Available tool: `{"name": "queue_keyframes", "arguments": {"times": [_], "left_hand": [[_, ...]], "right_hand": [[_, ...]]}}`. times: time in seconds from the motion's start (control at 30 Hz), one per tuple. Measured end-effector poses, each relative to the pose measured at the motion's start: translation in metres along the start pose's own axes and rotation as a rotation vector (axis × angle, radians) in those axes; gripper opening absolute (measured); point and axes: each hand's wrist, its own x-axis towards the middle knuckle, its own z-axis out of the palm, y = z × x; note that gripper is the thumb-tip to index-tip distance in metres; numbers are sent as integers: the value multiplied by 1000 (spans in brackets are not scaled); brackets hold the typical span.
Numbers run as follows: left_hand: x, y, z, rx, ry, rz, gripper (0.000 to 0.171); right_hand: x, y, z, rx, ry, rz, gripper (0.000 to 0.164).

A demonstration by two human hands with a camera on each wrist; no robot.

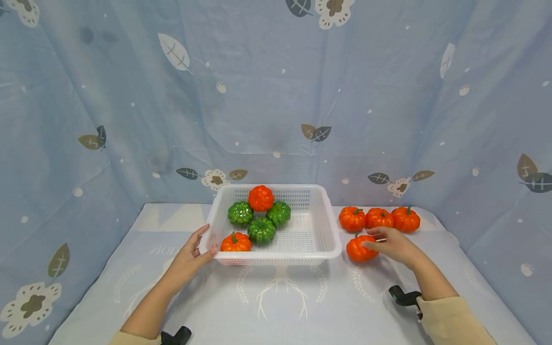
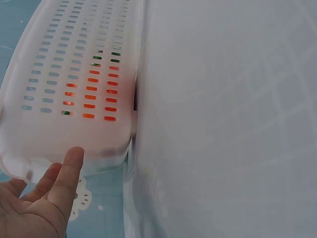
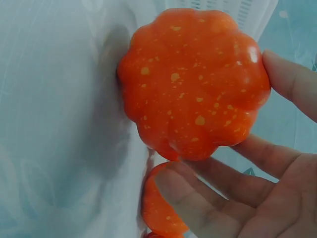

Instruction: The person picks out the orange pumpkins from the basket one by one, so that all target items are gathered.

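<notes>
A white plastic basket (image 1: 302, 258) with slotted walls stands on the table. Inside it, at the left, sit an orange pumpkin (image 1: 261, 198) at the back, another orange pumpkin (image 1: 235, 242) at the front, and green pumpkins (image 1: 261, 231) between them. My left hand (image 1: 191, 258) touches the basket's front left corner, its fingers spread and fairly straight along the outside. To the right of the basket, my right hand (image 1: 394, 245) holds an orange pumpkin (image 1: 359, 249) between thumb and fingers. In the right wrist view this pumpkin (image 3: 193, 82) shows its speckled, ribbed underside.
Behind my right hand, orange pumpkins (image 1: 352, 219) stand in a row near the table's back edge. A pale patterned cloth (image 1: 284, 306) covers the table. Blue printed curtain (image 1: 276, 96) hangs close behind and along both sides.
</notes>
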Motion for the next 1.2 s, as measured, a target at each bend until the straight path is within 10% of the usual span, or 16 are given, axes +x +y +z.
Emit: {"name": "queue_keyframes", "arguments": {"times": [1.2], "left_hand": [[-2, 0, 0, 13, 3, -4, 85]], "right_hand": [[9, 20, 8, 2, 27, -134, 66]]}}
